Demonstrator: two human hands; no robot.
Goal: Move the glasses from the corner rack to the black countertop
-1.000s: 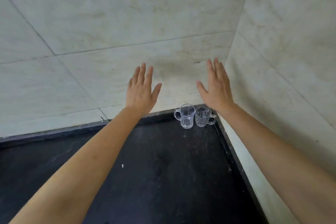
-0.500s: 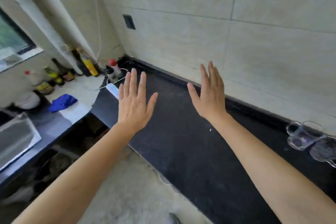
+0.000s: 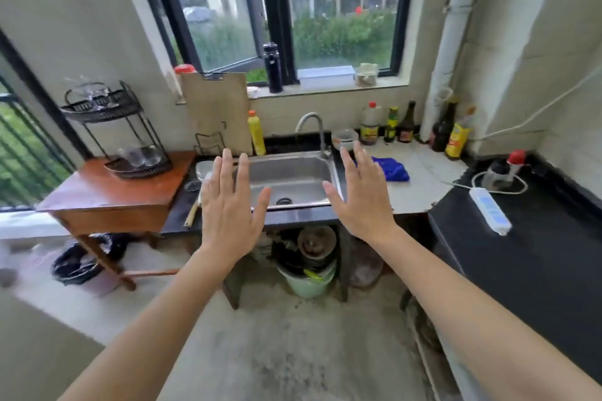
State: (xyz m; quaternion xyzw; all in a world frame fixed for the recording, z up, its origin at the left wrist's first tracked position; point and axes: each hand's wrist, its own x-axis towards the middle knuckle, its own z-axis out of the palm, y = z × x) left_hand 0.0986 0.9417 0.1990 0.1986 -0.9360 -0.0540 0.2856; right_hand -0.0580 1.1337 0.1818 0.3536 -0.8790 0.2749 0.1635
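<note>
glasses [image 3: 138, 156] sit in corner rack [image 3: 114, 107], far left of empty, spread hands [image 3: 228, 205].

Black wire corner rack [image 3: 107, 107], reddish-brown table [image 3: 107, 192], black countertop [image 3: 534, 257] (white power strip [image 3: 489, 210]), blue cloth [image 3: 392, 169].

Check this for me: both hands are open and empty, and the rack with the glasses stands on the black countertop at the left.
Not quite. Both hands, left and right, are open and empty, but the head view shows the rack standing on a wooden table; the black countertop is at the right.

A steel sink [image 3: 293, 177] sits below the window [image 3: 277, 6], beside a blue cloth [image 3: 392, 169].
</note>
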